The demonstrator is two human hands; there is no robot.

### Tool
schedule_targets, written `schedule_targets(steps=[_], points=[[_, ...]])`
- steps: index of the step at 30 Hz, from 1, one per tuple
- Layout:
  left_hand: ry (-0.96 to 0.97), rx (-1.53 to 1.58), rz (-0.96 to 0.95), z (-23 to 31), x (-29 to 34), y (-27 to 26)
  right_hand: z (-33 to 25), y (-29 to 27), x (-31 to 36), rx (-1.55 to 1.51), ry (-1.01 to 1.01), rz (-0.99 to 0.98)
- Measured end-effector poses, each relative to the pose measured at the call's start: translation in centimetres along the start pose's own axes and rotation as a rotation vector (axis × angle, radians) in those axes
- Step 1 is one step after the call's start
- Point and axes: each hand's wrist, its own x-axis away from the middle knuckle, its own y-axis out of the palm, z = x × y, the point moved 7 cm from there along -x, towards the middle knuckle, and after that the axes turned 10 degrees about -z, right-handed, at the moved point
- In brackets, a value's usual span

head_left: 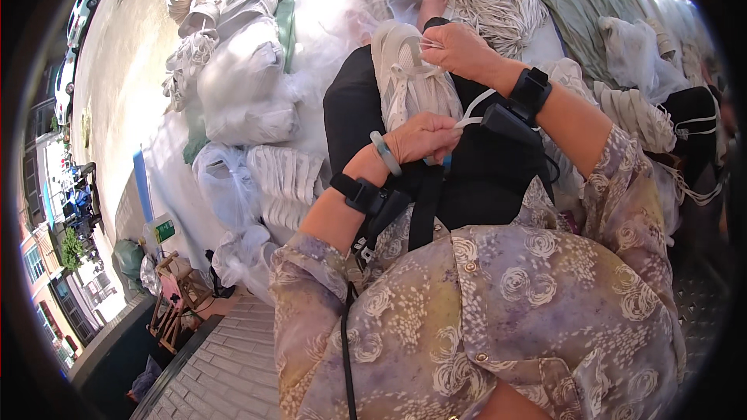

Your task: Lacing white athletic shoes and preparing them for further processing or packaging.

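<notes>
A white lace-up shoe [397, 101] lies on the dark cloth over my lap, its toe pointing away from me. My right hand [461, 48] is closed at the shoe's upper right side, fingertips pinching a thin white shoelace. Lower down, at the right edge of the shoe, my left hand [420, 138] has its fingers closed round a white lace [469, 119] that loops up toward my right wrist. Lacing crosses the middle of the shoe. The curled fingers hide part of its near end.
A heap of white laces [498, 4] lies beyond my right hand. Bagged white bundles [245, 93] and stacked white shoe pieces [284, 175] are at the left. More white pieces [634, 117] sit at the right. A small wooden chair [175, 295] stands on the lower left.
</notes>
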Motion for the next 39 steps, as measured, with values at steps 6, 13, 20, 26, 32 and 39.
schedule_targets(steps=[6, 13, 20, 26, 32, 39], points=[[-0.014, -0.041, 0.044, 0.1, -0.1, 0.5, -4.3, 2.2, -0.8, 0.306, -0.021, -0.013], [-0.001, -0.115, 0.054, 1.1, -0.1, 1.1, -3.5, 2.8, -2.0, 0.305, -0.079, -0.049], [0.018, -0.106, 0.026, 0.2, -0.5, 1.3, -3.7, 2.9, -2.4, 0.005, 0.296, -0.561], [0.031, -0.039, 0.004, 0.3, -0.8, 1.9, -6.2, 5.1, -3.7, 0.026, -0.135, -0.831], [0.031, -0.037, -0.007, 0.6, -0.3, 1.7, -7.0, 5.6, -4.8, 0.35, 0.214, -0.759], [0.019, 0.018, 0.03, -0.1, 0.4, 1.6, -7.6, 5.9, -5.9, 0.525, 0.112, -0.701]])
